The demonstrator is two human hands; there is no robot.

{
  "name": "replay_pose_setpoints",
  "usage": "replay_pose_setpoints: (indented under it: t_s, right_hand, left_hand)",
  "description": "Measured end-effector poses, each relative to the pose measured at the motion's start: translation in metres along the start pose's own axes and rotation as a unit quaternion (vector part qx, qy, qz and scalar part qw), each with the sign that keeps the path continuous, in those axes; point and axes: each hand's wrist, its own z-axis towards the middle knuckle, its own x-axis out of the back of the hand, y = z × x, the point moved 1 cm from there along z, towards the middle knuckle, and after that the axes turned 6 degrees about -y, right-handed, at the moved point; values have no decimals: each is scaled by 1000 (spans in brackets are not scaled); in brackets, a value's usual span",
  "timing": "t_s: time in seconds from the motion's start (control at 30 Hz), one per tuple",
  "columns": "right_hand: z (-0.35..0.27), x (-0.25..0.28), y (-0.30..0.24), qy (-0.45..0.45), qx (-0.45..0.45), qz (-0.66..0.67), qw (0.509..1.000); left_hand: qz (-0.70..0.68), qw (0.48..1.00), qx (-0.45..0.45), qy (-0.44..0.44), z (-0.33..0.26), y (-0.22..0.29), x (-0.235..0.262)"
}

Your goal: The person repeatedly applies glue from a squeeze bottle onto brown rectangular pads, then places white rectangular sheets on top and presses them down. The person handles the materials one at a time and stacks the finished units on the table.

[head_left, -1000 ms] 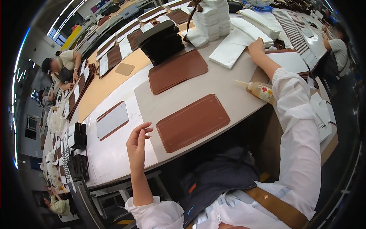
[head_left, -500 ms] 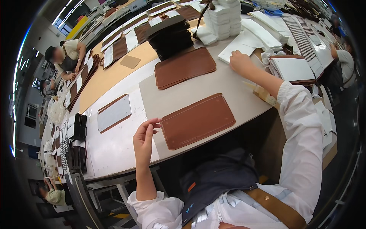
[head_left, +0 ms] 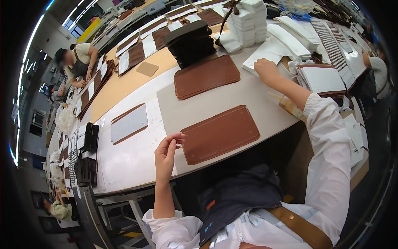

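Note:
A brown leather panel (head_left: 222, 135) with a stitched-looking line near its border lies flat at the table's near edge. My left hand (head_left: 166, 154) hovers by its left end, thumb and fingers drawn together; whatever they may pinch is too small to make out. Further right, my right hand (head_left: 268, 74) reaches over to white sheets (head_left: 271, 50), its curled fingers at the near corner of the top sheet. Behind the panel rests a stack of similar brown leather panels (head_left: 207, 78). To the left lies a brown panel with a grey-white sheet (head_left: 129, 123) on it.
Black folded pieces (head_left: 188, 45) and tall white bundles (head_left: 248, 27) stand at the back. A white-topped brown stack (head_left: 321, 79) sits at the right. Black stacks (head_left: 88, 139) line the left edge. A co-worker (head_left: 78, 62) bends over the table's far left.
My view has shifted slightly, so everything sits a little further right. My left hand has edged toward the leather panel. The right hand stays at the white sheets.

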Motion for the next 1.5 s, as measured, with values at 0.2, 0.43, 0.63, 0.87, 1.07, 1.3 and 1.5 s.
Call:
replay_pose_setpoints:
  t_s: [0.2, 0.43, 0.63, 0.87, 1.07, 1.3, 1.5]
  right_hand:
    - [1, -3, 13, 94, -4, 50, 994]
    - [-8, -3, 14, 39, -22, 239, 970]
    - [-16, -7, 2, 84, -24, 111, 990]
    - [-15, -10, 12, 74, 36, 76, 994]
    - [-19, 5, 4, 14, 69, 278, 958]
    - [-17, -5, 16, 12, 28, 358, 933]
    - [-61, 67, -48, 101, 50, 509, 854]
  left_hand:
    - [0, 1000, 6, 6, 0, -2, 0]
    - [-6, 1000, 14, -13, 4, -1, -13]
    - [-3, 999, 5, -35, 8, 2, -25]
    - [10, 999, 14, -40, 7, 0, -24]
    - [8, 997, 19, -70, 20, 8, -40]
    - [19, 974, -32, -222, 72, 29, -91]
    - [-33, 983, -33, -180, 99, 17, -133]
